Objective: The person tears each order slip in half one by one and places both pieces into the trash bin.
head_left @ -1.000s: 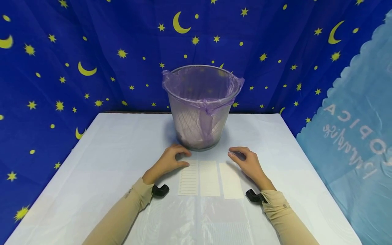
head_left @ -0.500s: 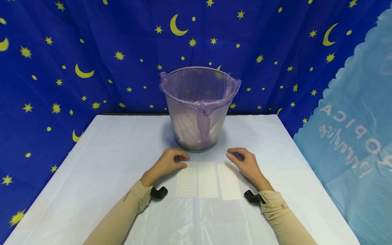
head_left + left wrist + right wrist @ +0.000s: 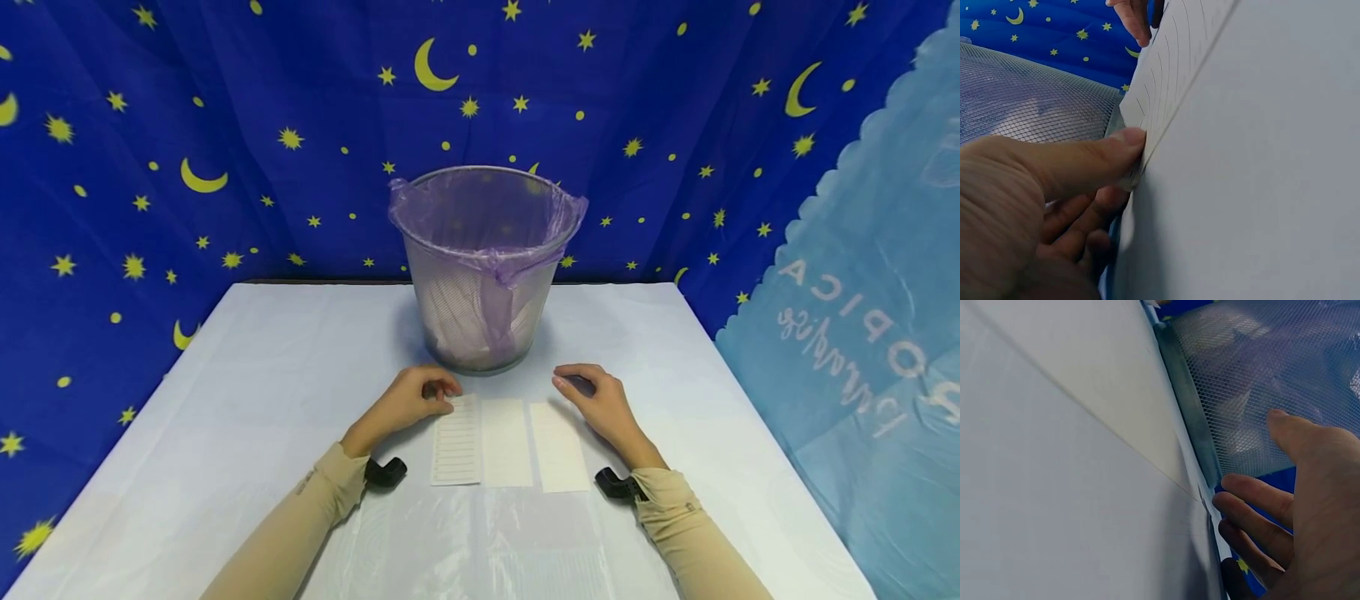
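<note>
Three pale paper slips lie side by side on the white table. My left hand [image 3: 408, 402] pinches the upper left corner of the left slip, a lined paper strip [image 3: 456, 446]. In the left wrist view the thumb [image 3: 1094, 159] presses on that corner, with the fingers curled beneath. The middle slip [image 3: 507, 446] and the right slip [image 3: 560, 454] lie flat and look mostly plain. My right hand [image 3: 606, 404] holds nothing; its fingers are relaxed, just beyond the upper right corner of the right slip.
Behind the slips stands a mesh wastebasket [image 3: 442, 292] lined with a purple bag [image 3: 498, 265], with pale crumpled stuff showing low inside. A clear plastic sheet [image 3: 442, 533] covers the near table. A starry blue curtain [image 3: 300, 200] hangs behind, a light blue cloth [image 3: 885, 358] at right.
My left thumb and fingers have closed on the corner of the lined paper strip, which has lifted slightly. The right hand hardly moves. The whole view has shifted a little.
</note>
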`<state>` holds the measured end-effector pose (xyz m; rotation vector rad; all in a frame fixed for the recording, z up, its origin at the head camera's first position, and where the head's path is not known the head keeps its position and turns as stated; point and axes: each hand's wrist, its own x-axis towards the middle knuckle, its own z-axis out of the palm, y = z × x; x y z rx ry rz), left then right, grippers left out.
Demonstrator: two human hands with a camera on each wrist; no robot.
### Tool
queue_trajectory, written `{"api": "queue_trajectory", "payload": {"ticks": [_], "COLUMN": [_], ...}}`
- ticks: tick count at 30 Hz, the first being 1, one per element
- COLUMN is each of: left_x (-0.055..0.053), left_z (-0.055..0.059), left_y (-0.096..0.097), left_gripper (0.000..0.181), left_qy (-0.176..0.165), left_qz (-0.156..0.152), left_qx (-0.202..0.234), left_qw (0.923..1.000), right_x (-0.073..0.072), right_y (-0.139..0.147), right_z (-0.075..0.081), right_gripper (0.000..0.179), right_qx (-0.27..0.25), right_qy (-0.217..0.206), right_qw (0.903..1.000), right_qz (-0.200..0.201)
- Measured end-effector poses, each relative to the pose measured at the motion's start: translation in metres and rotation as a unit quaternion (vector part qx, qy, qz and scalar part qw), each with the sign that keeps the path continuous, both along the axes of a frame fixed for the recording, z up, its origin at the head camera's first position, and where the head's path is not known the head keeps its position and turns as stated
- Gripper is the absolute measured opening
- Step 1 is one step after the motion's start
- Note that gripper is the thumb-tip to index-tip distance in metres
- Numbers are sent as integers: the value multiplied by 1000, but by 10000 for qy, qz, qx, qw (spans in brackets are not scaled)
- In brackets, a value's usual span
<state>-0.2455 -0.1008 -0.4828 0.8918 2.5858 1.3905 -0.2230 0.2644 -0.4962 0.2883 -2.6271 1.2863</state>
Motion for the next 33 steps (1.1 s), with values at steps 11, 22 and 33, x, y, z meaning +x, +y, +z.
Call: {"api": "queue_trajectory", "payload": {"ticks": [11, 22, 33], "left_x": [0, 6, 19], "left_z": [10, 13, 28], "left_y": [-1, -3, 8], "left_gripper": [20, 23, 19], "left_qy": [-415, -307, -119], "left_qz": [-259, -307, 495], "left_qx": [-337, -506, -1489], "left_qw": [9982, 9978, 9875], "right_x": [-1, 1, 1], "right_y": [0, 0, -1], "right_z": [0, -2, 0], "right_gripper": [35, 35, 34], "right_qx": [48, 42, 120], "right_qy": [91, 65, 172], "right_qw": [9999, 10000, 9998], "right_qz": [-5, 6, 2]}}
